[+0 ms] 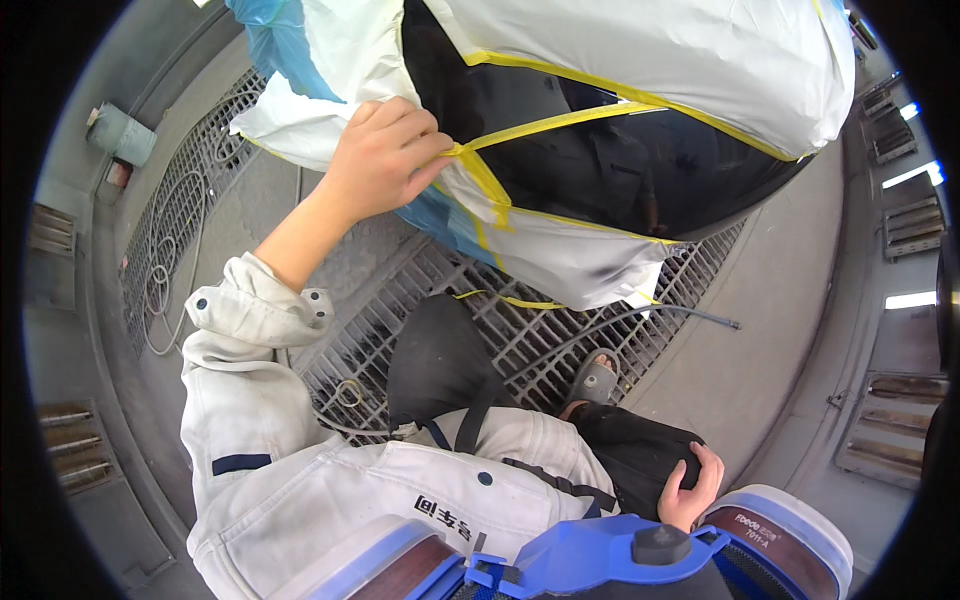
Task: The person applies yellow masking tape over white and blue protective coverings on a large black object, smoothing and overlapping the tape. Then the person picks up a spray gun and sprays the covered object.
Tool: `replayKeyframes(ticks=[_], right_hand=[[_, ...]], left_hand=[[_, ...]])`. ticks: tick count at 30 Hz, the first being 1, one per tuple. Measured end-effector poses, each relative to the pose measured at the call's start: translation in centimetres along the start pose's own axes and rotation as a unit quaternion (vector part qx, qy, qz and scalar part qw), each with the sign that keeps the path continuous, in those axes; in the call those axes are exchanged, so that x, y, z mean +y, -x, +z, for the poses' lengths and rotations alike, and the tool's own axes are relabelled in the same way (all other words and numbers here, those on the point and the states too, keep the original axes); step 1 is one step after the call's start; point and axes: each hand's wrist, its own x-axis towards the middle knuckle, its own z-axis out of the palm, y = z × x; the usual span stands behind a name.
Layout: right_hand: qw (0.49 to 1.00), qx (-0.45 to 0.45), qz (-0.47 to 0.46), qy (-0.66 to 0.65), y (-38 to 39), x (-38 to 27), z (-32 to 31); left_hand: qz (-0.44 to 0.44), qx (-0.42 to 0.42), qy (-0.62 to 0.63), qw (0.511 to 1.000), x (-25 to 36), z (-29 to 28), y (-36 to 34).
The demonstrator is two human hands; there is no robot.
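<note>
A large curved workpiece with a glossy black panel (600, 175) is wrapped in white masking sheet (660, 30) and blue film (280, 40), edged with yellow tape (545, 130). My left hand (385, 155) pinches the yellow tape at the black panel's left edge, thumb and fingers together at the white sheet. My right hand (697, 485) rests on my black-clad right knee (640, 450), fingers slightly curled and apart, holding nothing. A blue respirator (600, 545) hangs at the bottom of the view.
A floor grating (350, 360) runs beneath me, with a loose hose (680, 312) and coiled hoses (160, 280). A grey bucket (130, 135) stands at the upper left. Walls with vents (910, 225) and lights curve along both sides.
</note>
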Motion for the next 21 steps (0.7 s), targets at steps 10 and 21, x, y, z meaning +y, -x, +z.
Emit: replayKeyframes(ticks=[10, 21], right_hand=[[0.952, 0.026, -0.295, -0.082, -11.2, -10.1, 1.1], [0.841, 0.094, -0.531, -0.041, -29.9, -33.0, 7.6]], left_hand=[[-0.067, 0.118, -0.017, 0.991, 1.8, 3.7, 3.0], [-0.297, 0.163, -0.002, 0.941, 5.2, 5.8, 2.1]])
